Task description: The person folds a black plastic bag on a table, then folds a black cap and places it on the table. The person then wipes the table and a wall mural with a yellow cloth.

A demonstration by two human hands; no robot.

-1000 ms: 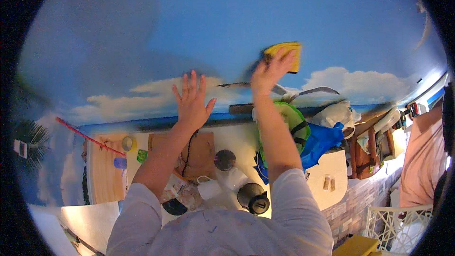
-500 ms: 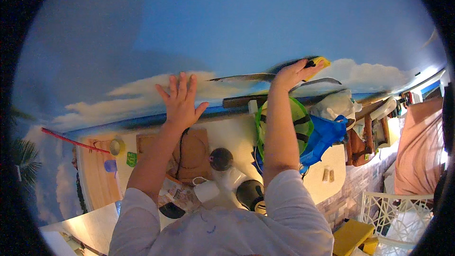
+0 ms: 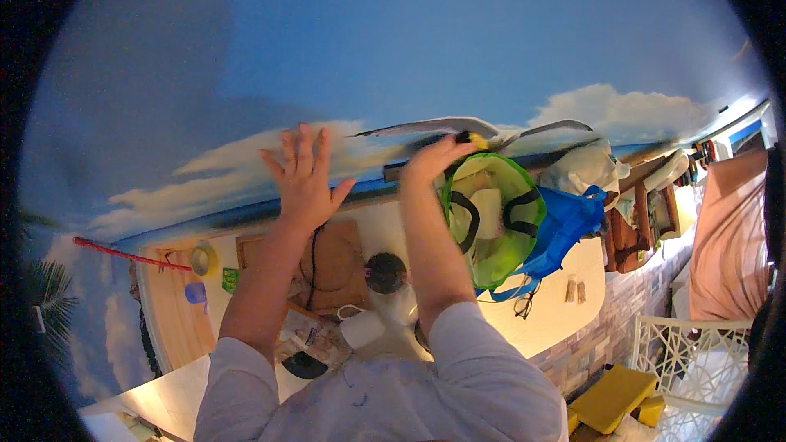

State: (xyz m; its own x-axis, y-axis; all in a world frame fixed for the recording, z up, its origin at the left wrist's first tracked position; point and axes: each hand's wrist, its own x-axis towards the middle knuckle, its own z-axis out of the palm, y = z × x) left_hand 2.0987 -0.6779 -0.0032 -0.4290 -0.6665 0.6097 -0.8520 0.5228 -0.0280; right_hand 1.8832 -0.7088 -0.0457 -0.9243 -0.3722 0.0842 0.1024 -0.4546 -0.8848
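My left hand [image 3: 306, 188] lies with its fingers spread against the painted wall [image 3: 385, 41], a mural of blue sky, clouds and a gull. My right hand [image 3: 435, 157] presses a yellow cloth [image 3: 477, 142] with a dark patch to the wall, below the painted gull's wing [image 3: 442, 126]. Only a corner of the cloth shows past the fingers. Just right of that forearm hangs a green-rimmed mesh bag [image 3: 494, 221] with black handles. A blue bag [image 3: 565, 225] hangs next to it.
Below my arms are a white mug [image 3: 361, 329], a round black object [image 3: 385, 272] and a brown board [image 3: 337, 266]. Glasses [image 3: 524, 304] are by the blue bag. A whitish plastic bag [image 3: 585, 170] hangs at right. A yellow seat [image 3: 614, 397] and white lattice chair [image 3: 671, 352] stand lower right.
My right hand has swept left and downward along the wall with the yellow cloth, uncovering the painted gull and the mesh bag. My left hand has stayed nearly in place.
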